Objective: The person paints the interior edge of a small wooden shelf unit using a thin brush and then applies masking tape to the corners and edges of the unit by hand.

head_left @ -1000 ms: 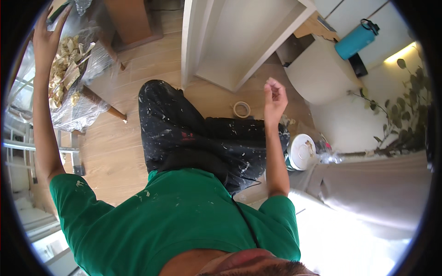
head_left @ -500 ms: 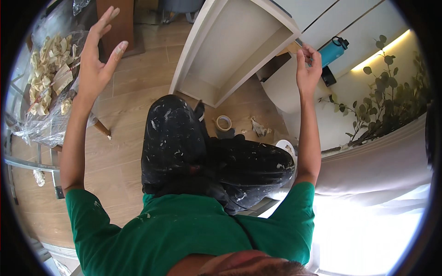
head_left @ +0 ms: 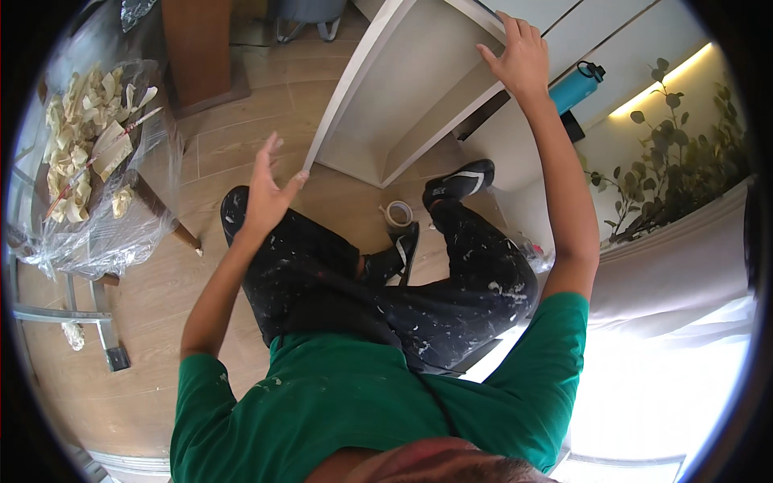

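Observation:
In front of my knees stands a pale, open-fronted cabinet box [head_left: 366,129], tilted in the view, its inside facing me. My left hand [head_left: 270,193] is beside the near part of its left edge, thumb and fingers apart and nothing in them. Whether its fingertips touch that edge I cannot tell. By the far right corner of the box is my right hand [head_left: 522,64], with fingers spread; it appears to rest on the rim. A roll of masking tape [head_left: 398,213] lies on the floor below the box, near my shoes [head_left: 459,183].
A plastic-covered chair [head_left: 153,201] at left bears crumpled masking paper [head_left: 76,137]. A metal frame [head_left: 72,314] stands below it. To the right are a teal bottle [head_left: 574,90], a leafy plant [head_left: 672,153] and a curtain [head_left: 668,274]. A brown wooden panel [head_left: 197,56] rises behind.
My left hand has come right and down, nearer the box. My right hand has moved up and slightly left to the box's far corner. My legs have shifted, bringing my right shoe into view.

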### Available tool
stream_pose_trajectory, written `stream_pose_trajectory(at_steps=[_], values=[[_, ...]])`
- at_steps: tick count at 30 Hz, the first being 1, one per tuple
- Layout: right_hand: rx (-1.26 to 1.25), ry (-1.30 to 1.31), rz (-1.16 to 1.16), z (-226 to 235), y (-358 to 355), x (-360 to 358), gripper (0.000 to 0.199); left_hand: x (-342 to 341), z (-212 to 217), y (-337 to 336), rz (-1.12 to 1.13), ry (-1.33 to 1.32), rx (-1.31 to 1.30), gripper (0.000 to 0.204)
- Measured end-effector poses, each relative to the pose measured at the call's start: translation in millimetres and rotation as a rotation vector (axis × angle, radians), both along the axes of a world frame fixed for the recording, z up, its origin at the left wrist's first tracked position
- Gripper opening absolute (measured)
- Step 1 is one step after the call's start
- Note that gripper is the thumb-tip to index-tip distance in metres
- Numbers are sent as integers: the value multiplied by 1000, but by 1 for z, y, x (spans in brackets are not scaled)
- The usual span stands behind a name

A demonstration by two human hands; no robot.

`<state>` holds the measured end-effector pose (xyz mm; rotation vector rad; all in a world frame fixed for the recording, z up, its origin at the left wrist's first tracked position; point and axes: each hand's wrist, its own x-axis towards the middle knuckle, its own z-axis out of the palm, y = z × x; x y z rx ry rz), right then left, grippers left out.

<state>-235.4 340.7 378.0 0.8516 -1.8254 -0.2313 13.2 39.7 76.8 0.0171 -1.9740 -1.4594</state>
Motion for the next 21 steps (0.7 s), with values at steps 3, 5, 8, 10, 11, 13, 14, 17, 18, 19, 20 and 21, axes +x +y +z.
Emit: stream_pose_trajectory(at_steps=[3,5,8,10,11,13,14,17,18,19,20,21], values=[[61,-6,-79,6,-7,-13,71,-40,-53,16,129,-13,-74,94],[91,-30,-136,5,-8,-20,70,-56,-64,29,140,-101,-53,96],[111,-75,-200,7,-13,-31,65,-83,-84,35,187,-126,-81,94],[124,-104,-235,8,-14,-37,60,-96,-86,38,215,-167,-120,90],[128,-97,-203,8,-12,-40,51,-102,-87,40,223,-180,-130,86],[121,-85,-178,6,-7,-50,48,-111,-88,42,246,-210,-151,77],[117,-80,-165,7,-4,-58,46,-120,-88,47,273,-177,-145,71],[129,-20,-89,8,1,-70,42,-134,-92,41,308,-119,-152,55],[144,-6,-64,12,0,-73,42,-141,-89,37,307,-108,-130,50],[161,1,-65,13,1,-75,40,-146,-87,34,306,-96,-106,45],[179,9,-67,13,1,-77,39,-148,-85,30,283,-110,-136,42],[199,15,-70,13,2,-77,38,-146,-83,26,259,-128,-164,40]])
